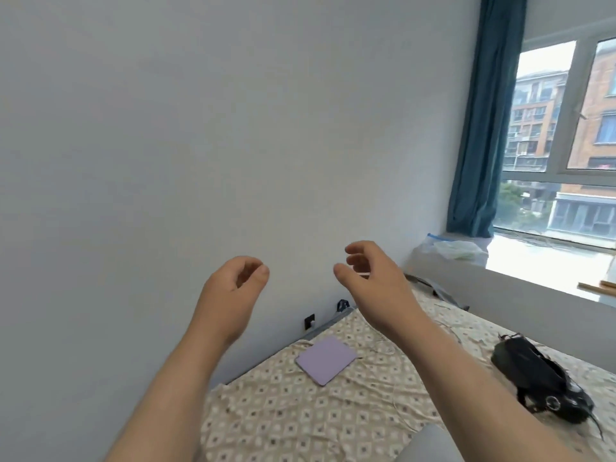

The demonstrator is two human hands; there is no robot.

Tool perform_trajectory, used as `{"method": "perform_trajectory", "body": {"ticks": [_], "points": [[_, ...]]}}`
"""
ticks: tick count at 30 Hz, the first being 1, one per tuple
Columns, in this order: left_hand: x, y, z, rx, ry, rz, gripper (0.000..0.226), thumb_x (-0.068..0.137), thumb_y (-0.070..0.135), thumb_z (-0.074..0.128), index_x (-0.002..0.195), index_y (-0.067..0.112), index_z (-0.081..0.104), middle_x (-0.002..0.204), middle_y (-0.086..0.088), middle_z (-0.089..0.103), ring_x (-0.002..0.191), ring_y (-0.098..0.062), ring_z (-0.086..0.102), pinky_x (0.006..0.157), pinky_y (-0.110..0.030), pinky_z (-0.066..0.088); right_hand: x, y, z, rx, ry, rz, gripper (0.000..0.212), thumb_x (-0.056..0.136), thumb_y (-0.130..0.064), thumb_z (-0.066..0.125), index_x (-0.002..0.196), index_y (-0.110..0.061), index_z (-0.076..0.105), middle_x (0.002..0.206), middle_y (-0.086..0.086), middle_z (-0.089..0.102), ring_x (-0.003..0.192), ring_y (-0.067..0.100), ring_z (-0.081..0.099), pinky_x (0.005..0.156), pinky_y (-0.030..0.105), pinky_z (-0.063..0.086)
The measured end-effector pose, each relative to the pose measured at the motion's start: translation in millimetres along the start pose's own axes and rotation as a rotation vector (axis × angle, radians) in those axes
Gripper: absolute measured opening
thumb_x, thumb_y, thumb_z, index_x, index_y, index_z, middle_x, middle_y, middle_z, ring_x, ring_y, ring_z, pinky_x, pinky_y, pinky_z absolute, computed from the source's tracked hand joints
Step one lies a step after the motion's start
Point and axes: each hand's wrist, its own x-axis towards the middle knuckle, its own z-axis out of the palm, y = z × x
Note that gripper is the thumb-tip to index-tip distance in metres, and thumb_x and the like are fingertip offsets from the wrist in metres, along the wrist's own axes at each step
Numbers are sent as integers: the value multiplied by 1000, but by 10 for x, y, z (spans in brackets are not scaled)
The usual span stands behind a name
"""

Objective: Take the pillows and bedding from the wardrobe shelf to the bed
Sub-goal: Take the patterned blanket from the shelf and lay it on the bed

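Head view shows both bare arms raised over the bed (300,411), neither hand holding anything. Left hand (230,288) hangs loosely curled, its fingers apart from the thumb; right hand (373,278) is spread, fingers apart. Below and between the hands a lilac tablet (326,360) lies on the patterned sheet. Below the right hand, further right, lies a black bag (540,378). No pillows or bedding show.

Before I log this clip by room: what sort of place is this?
Most likely a bedroom: a bed with a patterned sheet against a plain wall, and a window with a blue curtain. Both hands are empty.
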Motion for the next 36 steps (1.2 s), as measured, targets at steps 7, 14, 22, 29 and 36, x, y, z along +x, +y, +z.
{"method": "perform_trajectory", "body": {"ticks": [7, 14, 22, 29, 36], "points": [[-829, 196, -1249, 147, 280, -53, 10, 92, 19, 59, 89, 27, 63, 94, 11, 67, 81, 13, 58, 67, -3, 41, -414, -771, 722, 226, -258, -174, 27, 88, -37, 61, 112, -34, 52, 111, -16, 58, 107, 5, 55, 91, 31, 47], [-1944, 251, -2425, 233, 572, -205, 15, 90, 26, 61, 104, 26, 66, 104, 12, 68, 99, 1, 61, 79, -13, 42, -1253, -1476, 1560, 453, -569, -254, 22, 87, -34, 63, 105, -43, 54, 110, -19, 60, 105, 4, 59, 89, 26, 47], [-3482, 592, -3638, 367, 878, -342, 17, 91, 26, 61, 107, 31, 65, 107, 15, 67, 103, 4, 59, 84, -14, 42, -2539, -2522, 2337, 579, -899, -369, 22, 88, -27, 63, 104, -40, 55, 107, -18, 62, 103, 1, 58, 82, 20, 44], [-4990, 1281, -4438, 530, 1151, -430, 21, 93, 20, 58, 113, 21, 63, 111, 13, 63, 100, 7, 56, 76, 0, 39, -3981, -3506, 2591, 679, -1149, -492, 22, 89, -31, 62, 108, -40, 55, 109, -20, 60, 105, 0, 56, 80, 20, 43], [-6203, 1995, -4911, 754, 1341, -514, 21, 93, 28, 58, 112, 24, 63, 111, 12, 64, 106, -2, 57, 88, -21, 43, -5100, -4362, 2498, 771, -1305, -652, 28, 91, -36, 59, 118, -36, 51, 113, -19, 57, 104, -3, 53, 87, 23, 41]]}}
